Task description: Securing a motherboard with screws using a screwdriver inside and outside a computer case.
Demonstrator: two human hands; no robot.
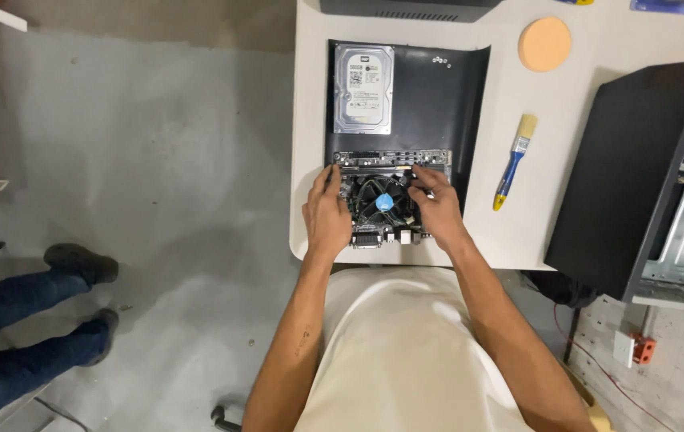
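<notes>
Head view: both hands sat on a motherboard (394, 200) at centre frame, near the front edge of a white table (582, 120). Left hand (326, 214) lay flat on the board's left side, fingers spread, not clenched. Right hand (436, 204) pressed on the right side beside the cooler fan (384, 202), fingers bent; can't tell if it gripped anything. Board lay on a black panel (438, 104), w/ a hard drive (364, 88) above it. Right of centre: blue-handled brush (515, 162), orange pad (544, 44), open PC case (654, 176). Lower left: another person's legs (30, 312).
</notes>
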